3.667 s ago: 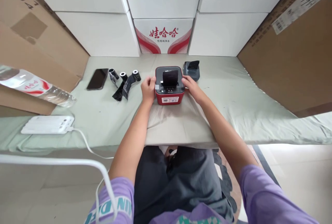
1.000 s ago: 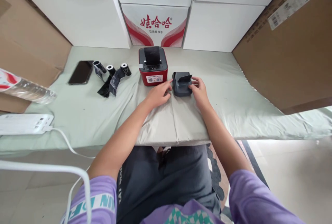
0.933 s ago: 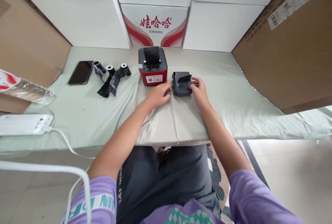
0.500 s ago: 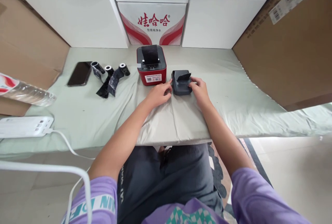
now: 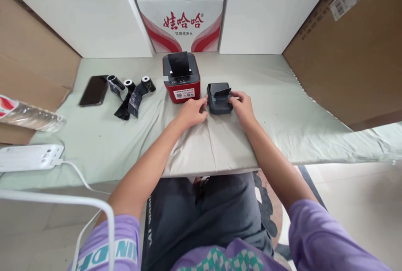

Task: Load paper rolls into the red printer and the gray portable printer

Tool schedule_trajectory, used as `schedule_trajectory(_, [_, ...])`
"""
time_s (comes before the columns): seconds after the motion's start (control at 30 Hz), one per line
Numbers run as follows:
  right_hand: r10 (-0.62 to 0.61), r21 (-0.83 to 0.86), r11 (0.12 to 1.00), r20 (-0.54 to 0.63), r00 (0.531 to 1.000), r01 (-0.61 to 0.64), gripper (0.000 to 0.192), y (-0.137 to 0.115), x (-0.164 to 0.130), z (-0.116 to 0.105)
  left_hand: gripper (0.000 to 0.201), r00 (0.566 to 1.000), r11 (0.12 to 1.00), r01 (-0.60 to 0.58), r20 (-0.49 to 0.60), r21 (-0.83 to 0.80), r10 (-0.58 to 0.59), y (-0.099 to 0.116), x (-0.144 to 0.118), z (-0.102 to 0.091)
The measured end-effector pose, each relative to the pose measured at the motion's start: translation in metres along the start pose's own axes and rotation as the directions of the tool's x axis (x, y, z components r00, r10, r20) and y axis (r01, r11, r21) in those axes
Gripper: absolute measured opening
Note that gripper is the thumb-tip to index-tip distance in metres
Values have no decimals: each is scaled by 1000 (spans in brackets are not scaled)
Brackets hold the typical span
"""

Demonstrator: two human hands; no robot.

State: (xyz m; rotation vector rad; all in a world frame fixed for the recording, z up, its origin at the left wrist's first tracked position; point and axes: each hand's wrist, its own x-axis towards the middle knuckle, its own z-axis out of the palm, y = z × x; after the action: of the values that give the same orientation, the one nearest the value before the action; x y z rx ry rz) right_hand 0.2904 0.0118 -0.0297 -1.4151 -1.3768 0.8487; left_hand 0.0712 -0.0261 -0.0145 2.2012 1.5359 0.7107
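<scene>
A small dark label printer (image 5: 220, 102) sits on the cloth-covered table between my hands, with a strip of black paper (image 5: 222, 92) standing out of its top. My right hand (image 5: 242, 105) grips its right side, the thumb at the front corner and the fingers along the edge. On the other side, my left hand (image 5: 194, 112) is closed with curled fingers, the index fingertip against the printer's left side. Just left of it stands a larger red and black printer (image 5: 185, 91), black paper (image 5: 179, 65) rising from its slot.
Several rolls of black paper (image 5: 135, 99) lie left of the red printer, beside a phone (image 5: 94, 91). A bottle (image 5: 34, 116) and a white power strip (image 5: 31, 157) with a cable (image 5: 77, 171) are at the left. White boxes (image 5: 185, 24) line the back; a cardboard box (image 5: 354, 61) stands right.
The camera view has shifted slightly. Both hands stay at the sides of the small printer, which shows no clear movement on the table.
</scene>
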Motion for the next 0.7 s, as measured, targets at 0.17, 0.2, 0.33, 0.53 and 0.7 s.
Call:
schedule_trajectory(0.17, [-18, -12, 1000, 0, 1000, 18, 39, 0, 0, 1, 16, 1000, 997, -5, -10, 75, 6, 2, 3, 1])
schedule_trajectory(0.2, [-19, -11, 1000, -4, 1000, 19, 37, 1, 0, 1, 16, 1000, 995, 0, -13, 95, 1, 3, 3, 2])
schedule_trajectory(0.33, [-26, 0, 1000, 8, 1000, 26, 33, 4, 4, -1, 19, 998, 998, 34, -51, 61, -30, 4, 1, 5])
schedule_trajectory(0.53, [-97, -26, 995, -31, 995, 96, 34, 3, 3, -2, 24, 988, 996, 65, -136, -69, -74, -1, -1, 4])
schedule_trajectory(0.7, [-216, -121, 972, -99, 971, 204, 25, -4, -2, -4, 27, 990, 996, 66, -118, -52, -72, 0, -5, 2])
